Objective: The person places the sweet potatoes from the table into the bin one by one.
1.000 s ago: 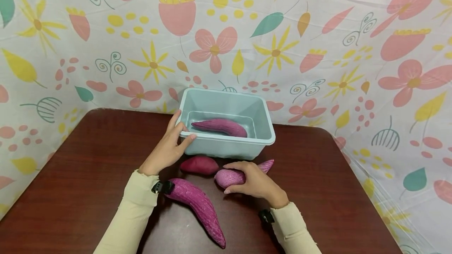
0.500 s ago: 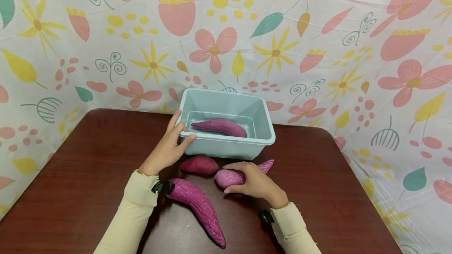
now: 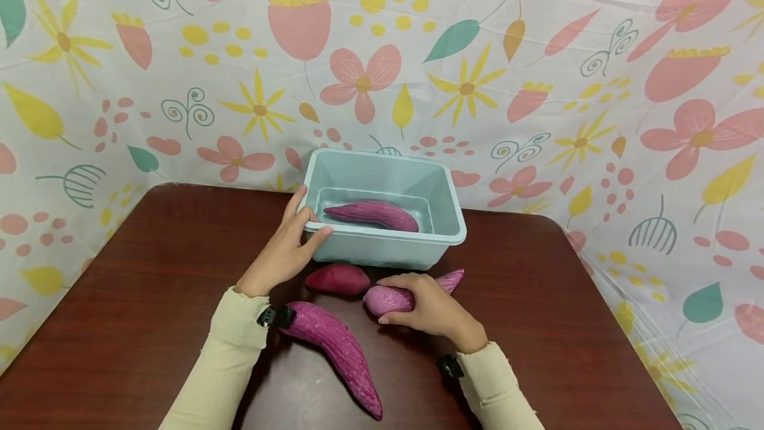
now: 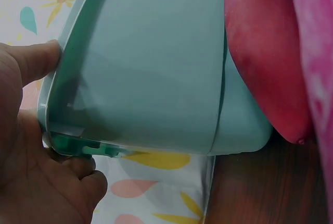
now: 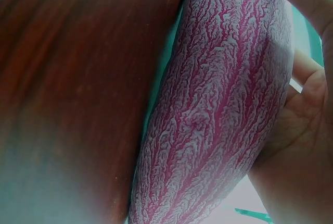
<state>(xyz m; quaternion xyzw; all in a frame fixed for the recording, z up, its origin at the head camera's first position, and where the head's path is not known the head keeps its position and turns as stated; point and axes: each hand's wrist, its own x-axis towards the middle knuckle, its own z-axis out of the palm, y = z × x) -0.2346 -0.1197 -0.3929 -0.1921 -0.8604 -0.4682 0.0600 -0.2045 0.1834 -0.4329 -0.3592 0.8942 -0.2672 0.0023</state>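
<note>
My left hand (image 3: 283,251) grips the near-left corner of a pale blue plastic bin (image 3: 382,247), thumb on the front rim and fingers at the left side. Inside the bin lies a curved purple sweet potato (image 3: 382,214). My right hand (image 3: 432,307) holds a lighter, streaked purple sweet potato (image 3: 388,301) on the table, thumb and fingers on opposite sides. Its tapered end shows beyond the hand, and the right wrist view brings its streaked skin (image 5: 208,109) up close. A smaller smooth red sweet potato (image 3: 337,280) lies between both hands, just before the bin.
A long, dark magenta sweet potato (image 3: 340,344) lies on the brown table (image 3: 537,297) beside the left wrist, its tip toward the front. Behind the table hangs a floral cloth (image 3: 358,32).
</note>
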